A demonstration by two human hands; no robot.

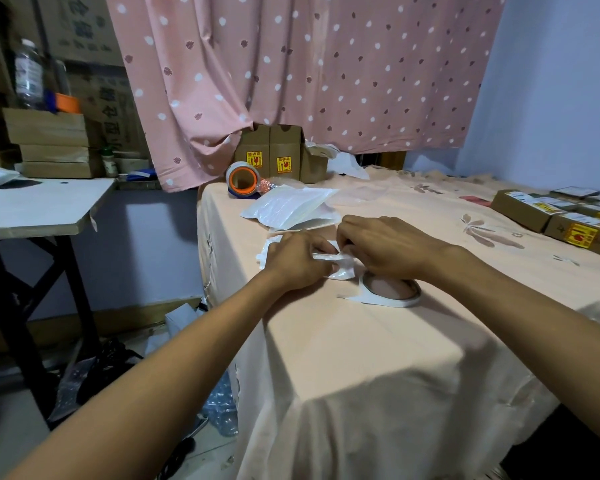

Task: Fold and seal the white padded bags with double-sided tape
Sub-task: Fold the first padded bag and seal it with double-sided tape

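**B:** status?
**Me:** Pink dotted curtain (291,64) at the back, peach-clothed counter (361,358) in front of me. Far left: wooden side counter (39,206), with a clear bottle (29,77) up on the cartons behind it.
**B:** supplies?
**Me:** Back-left corner of my counter: packing tape roll (244,180) with an orange core, brown boxes (271,154) behind it. Just right of the roll: stack of flat white bags (291,206).
**B:** hands?
**Me:** Close together, mid-counter. Left hand (297,259) pinches the white padded bag (329,259) from its left side. Right hand (385,247) has its fingers curled down on the same bag from the right. The bag is bunched low on the cloth between them; can't tell how far it's folded.
**B:** tape?
**Me:** Double-sided tape roll (392,299) lies flat just under my right wrist, loose tail pointing left. Far right edge: row of labelled cartons (534,209).
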